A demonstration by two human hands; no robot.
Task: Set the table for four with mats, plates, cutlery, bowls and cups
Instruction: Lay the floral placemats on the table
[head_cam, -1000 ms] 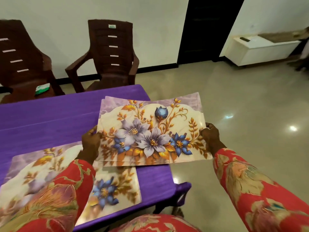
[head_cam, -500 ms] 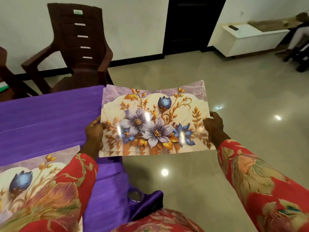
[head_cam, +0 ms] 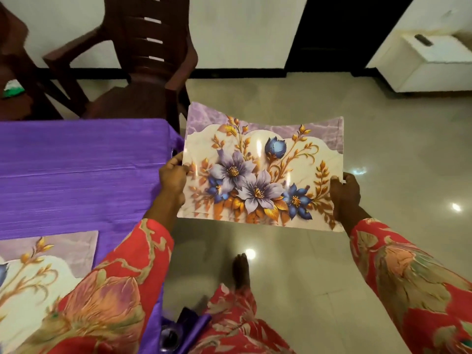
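Note:
A glossy floral place mat [head_cam: 260, 169], or a thin stack of them, hangs in the air over the floor just right of the table. My left hand [head_cam: 173, 176] pinches its left edge and my right hand [head_cam: 344, 192] grips its right edge. Another floral mat [head_cam: 46, 264] lies flat on the purple tablecloth [head_cam: 76, 169] at the lower left, partly hidden by my left sleeve.
A brown plastic chair [head_cam: 143, 72] stands at the table's far end, with a second chair [head_cam: 12, 72] to its left. A white cabinet [head_cam: 429, 62] sits against the far right wall. Shiny tiled floor [head_cam: 383, 149] spreads to the right. My bare foot [head_cam: 241, 270] shows below.
The held mat has moved from above the table's right end out over the floor, and my view has swung right along the table. Both hands keep their hold.

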